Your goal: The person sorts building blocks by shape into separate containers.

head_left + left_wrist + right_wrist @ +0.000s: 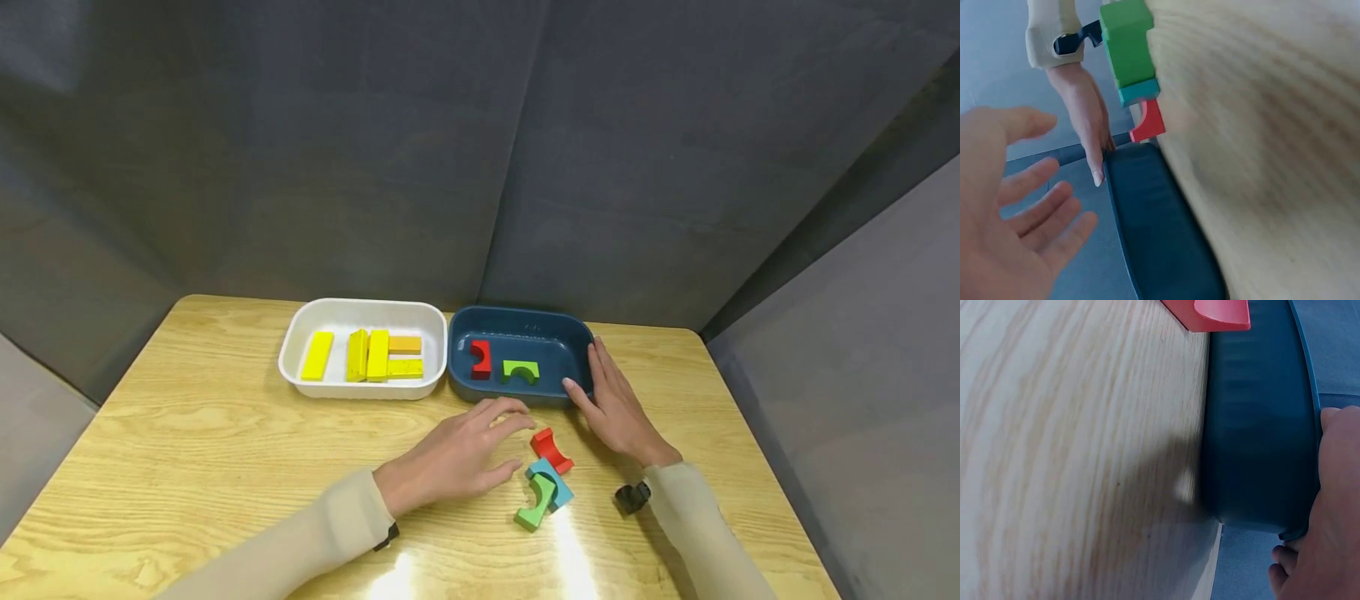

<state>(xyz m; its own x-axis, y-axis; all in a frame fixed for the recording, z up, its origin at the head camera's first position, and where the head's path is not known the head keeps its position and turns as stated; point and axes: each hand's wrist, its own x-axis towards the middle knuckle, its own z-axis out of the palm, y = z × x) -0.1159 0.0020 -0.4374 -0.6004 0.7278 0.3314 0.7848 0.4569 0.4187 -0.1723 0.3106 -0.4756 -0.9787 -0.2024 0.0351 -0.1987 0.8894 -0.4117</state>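
Note:
My left hand (pixel 465 454) hovers over the table with fingers spread and loosely bent, holding nothing. Just right of it lie a red arch block (pixel 551 451), a blue arch block (pixel 553 483) and a light green arch block (pixel 536 503), the green one overlapping the blue. My right hand (pixel 618 408) holds the right end of a dark blue bin (pixel 517 396), thumb at the front rim and fingers along the outer side. Inside that bin sit a red arch block (pixel 481 359) and a green arch block (pixel 521 371).
A white bin (pixel 360 392) stands against the blue bin's left side, with several yellow blocks (pixel 378 357) and an orange block (pixel 405 344) in it. The wooden table (pixel 187 467) is bounded by a dark curtain (pixel 360 150) behind.

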